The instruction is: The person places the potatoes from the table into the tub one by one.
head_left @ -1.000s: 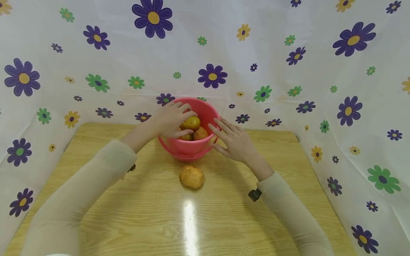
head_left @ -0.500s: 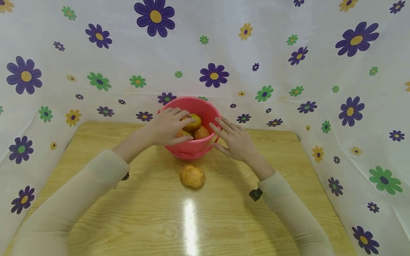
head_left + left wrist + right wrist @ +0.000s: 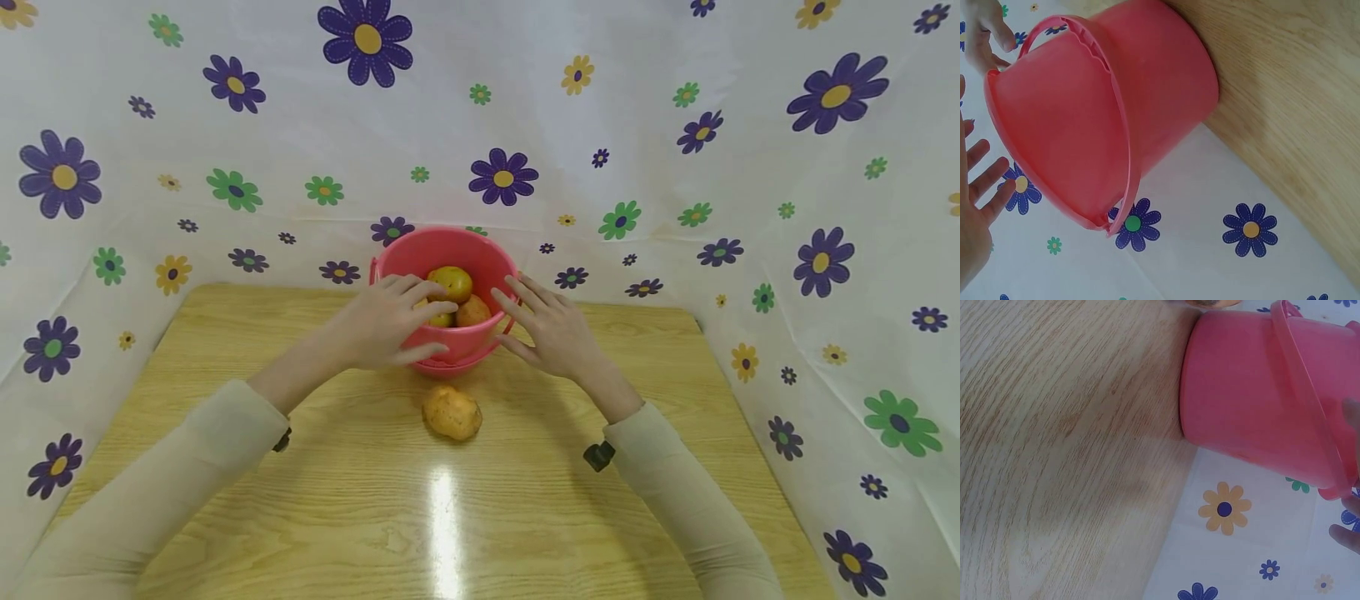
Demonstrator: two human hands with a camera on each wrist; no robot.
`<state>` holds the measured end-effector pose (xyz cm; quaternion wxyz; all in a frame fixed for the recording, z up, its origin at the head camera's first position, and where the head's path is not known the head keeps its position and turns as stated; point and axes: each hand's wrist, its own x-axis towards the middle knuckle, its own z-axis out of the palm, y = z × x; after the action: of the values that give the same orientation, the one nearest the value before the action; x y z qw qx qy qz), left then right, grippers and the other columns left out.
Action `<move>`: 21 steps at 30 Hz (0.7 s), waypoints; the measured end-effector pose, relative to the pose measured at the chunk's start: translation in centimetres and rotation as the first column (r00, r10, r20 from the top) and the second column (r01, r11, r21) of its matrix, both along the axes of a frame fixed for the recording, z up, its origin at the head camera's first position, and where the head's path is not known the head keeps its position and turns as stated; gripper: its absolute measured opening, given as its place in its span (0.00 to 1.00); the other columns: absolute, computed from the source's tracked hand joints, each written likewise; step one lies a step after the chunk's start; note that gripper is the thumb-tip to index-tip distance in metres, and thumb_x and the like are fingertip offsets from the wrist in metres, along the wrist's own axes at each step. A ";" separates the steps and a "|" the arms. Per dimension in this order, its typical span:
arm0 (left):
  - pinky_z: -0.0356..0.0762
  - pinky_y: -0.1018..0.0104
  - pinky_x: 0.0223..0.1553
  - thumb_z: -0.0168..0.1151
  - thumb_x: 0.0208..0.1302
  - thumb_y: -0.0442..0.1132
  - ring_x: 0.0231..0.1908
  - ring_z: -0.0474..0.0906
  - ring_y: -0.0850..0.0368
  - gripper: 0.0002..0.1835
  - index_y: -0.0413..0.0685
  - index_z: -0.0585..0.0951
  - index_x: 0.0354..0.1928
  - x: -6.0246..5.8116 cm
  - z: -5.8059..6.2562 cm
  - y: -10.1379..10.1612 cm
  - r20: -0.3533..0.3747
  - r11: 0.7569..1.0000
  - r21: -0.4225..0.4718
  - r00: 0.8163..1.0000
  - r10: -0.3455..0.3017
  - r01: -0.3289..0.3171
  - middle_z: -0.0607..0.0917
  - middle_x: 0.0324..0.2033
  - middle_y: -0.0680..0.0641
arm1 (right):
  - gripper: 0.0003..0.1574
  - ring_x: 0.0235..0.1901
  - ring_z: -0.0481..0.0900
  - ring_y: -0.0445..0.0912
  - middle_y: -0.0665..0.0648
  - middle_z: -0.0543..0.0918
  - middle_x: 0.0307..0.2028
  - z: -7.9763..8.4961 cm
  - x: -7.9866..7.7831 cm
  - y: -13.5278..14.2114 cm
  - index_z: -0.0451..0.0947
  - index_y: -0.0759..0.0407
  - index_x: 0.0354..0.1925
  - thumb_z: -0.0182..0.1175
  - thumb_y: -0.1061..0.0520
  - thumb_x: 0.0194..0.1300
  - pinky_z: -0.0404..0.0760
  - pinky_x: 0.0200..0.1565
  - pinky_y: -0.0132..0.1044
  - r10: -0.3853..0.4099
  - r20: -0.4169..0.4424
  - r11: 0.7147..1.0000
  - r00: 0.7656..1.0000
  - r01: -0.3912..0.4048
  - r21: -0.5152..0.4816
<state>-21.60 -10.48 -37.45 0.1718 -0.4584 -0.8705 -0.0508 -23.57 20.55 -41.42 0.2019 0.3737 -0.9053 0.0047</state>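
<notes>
A pink bucket (image 3: 480, 254) with a handle stands toward the back of the table. Inside it lie several potatoes, a yellow-green one (image 3: 454, 283) on top and a browner one (image 3: 472, 311) beside it. My left hand (image 3: 386, 323) hovers in front of the bucket's left side, fingers spread, holding nothing. It covers part of the rim in the head view. At the right rim are the straight fingertips of my right hand (image 3: 553, 332). One lumpy tan potato (image 3: 452, 413) rests on the table before the bucket. The left wrist view shows the bucket's wall (image 3: 1166, 81) and handle (image 3: 1127, 125).
The wooden table (image 3: 337, 517) has a bright light reflection near its front middle. A white cloth with flower prints (image 3: 637, 100) hangs behind the bucket and along both sides.
My left hand has drawn back from over the bucket's opening, toward me and lower, uncovering more of the potatoes inside. The right hand stays at the rim.
</notes>
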 end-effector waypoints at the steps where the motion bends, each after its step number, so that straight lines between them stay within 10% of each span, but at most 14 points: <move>1: 0.84 0.42 0.64 0.69 0.67 0.61 0.61 0.82 0.41 0.32 0.50 0.82 0.65 0.2 -0.1 0.1 -0.009 1.000 0.003 1.000 -0.007 0.007 0.85 0.62 0.43 | 0.45 0.77 0.70 0.60 0.62 0.73 0.76 0.0 0.0 0.0 0.69 0.51 0.77 0.65 0.35 0.70 0.79 0.70 0.60 0.002 -0.001 1.000 1.000 -0.002 -0.002; 21: 0.85 0.49 0.63 0.74 0.61 0.63 0.59 0.82 0.46 0.32 0.52 0.84 0.61 4.0 -3.2 1.0 -0.171 0.986 0.069 0.975 -0.140 0.154 0.88 0.58 0.46 | 0.45 0.76 0.72 0.60 0.62 0.74 0.75 -0.1 -0.1 0.1 0.70 0.50 0.77 0.66 0.34 0.69 0.81 0.68 0.59 0.007 -0.041 1.000 0.999 -0.007 0.008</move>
<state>-17.57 -9.50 -40.66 0.2580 -0.5167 -0.8141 -0.0607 -23.65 20.65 -41.50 0.2190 0.3775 -0.8997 -0.0059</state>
